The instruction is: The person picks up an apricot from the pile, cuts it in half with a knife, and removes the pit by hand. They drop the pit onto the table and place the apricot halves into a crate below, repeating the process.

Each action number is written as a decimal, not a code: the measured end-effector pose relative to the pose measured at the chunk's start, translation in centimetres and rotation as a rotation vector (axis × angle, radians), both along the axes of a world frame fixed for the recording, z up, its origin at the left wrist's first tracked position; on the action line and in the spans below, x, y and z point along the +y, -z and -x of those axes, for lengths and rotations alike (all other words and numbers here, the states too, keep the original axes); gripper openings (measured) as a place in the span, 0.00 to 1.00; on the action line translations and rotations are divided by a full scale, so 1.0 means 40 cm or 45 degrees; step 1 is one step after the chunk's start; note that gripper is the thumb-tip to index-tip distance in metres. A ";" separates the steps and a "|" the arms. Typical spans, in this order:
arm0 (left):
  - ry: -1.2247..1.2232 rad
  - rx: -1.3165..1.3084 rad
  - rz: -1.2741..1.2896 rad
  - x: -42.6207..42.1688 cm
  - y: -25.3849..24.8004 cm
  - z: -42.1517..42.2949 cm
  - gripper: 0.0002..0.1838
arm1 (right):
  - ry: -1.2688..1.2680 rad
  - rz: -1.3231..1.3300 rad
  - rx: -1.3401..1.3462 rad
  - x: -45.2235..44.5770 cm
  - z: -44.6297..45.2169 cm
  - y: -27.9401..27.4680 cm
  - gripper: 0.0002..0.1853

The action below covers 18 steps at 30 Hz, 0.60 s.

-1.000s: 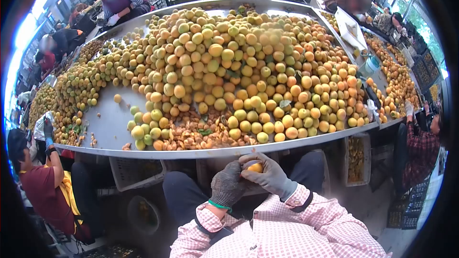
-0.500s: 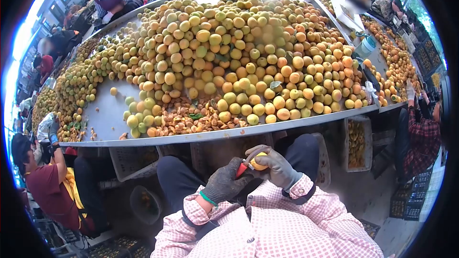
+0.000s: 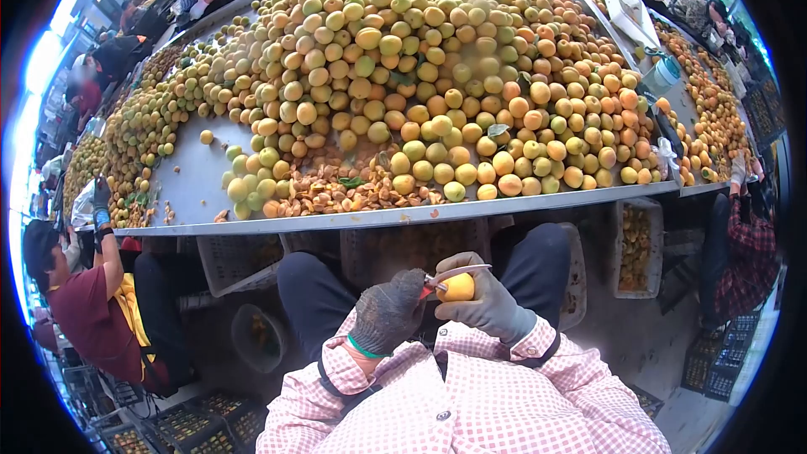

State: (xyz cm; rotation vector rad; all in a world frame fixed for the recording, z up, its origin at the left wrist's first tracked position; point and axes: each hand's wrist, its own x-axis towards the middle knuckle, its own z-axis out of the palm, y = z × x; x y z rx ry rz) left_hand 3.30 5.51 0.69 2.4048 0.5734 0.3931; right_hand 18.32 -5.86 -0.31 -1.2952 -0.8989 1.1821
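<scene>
Above my lap, my right hand (image 3: pixel 485 304), in a grey glove, grips a yellow-orange fruit (image 3: pixel 456 287) between thumb and fingers. My left hand (image 3: pixel 388 309), in a dark glove with a green cuff edge, is closed around the red handle of a small tool (image 3: pixel 430 284). The tool's curved metal part (image 3: pixel 464 270) passes over the top of the fruit and touches it. Beyond my knees, a metal table (image 3: pixel 336 220) bears a large heap of yellow, green and orange fruits (image 3: pixel 361 84). Brown fruit pieces (image 3: pixel 336 192) lie near its front edge.
Crates (image 3: pixel 635 248) stand under the table, with a round bucket (image 3: pixel 258 338) on the floor at left. A person in a maroon shirt (image 3: pixel 88 319) sits at left, another in a checked shirt (image 3: pixel 751 256) at right. A white tray (image 3: pixel 629 10) lies at back right.
The view has tilted downward. My hands have turned the fruit and tool, so the red handle, then the curved metal part above the fruit, came into sight. Both hands keep their hold.
</scene>
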 end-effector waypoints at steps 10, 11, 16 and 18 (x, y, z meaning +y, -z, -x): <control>-0.110 0.074 0.118 -0.015 0.020 -0.005 0.22 | 0.297 -0.051 0.002 0.034 0.053 -0.029 0.23; -0.106 0.073 0.117 -0.017 0.040 -0.004 0.22 | 0.300 -0.052 0.001 0.036 0.051 -0.018 0.23; -0.042 -0.033 0.307 -0.008 0.089 0.005 0.22 | 0.129 -0.071 -0.216 0.042 0.016 0.020 0.24; -0.032 -0.107 0.447 -0.006 0.088 -0.008 0.24 | 0.070 0.226 0.227 0.047 -0.031 -0.012 0.21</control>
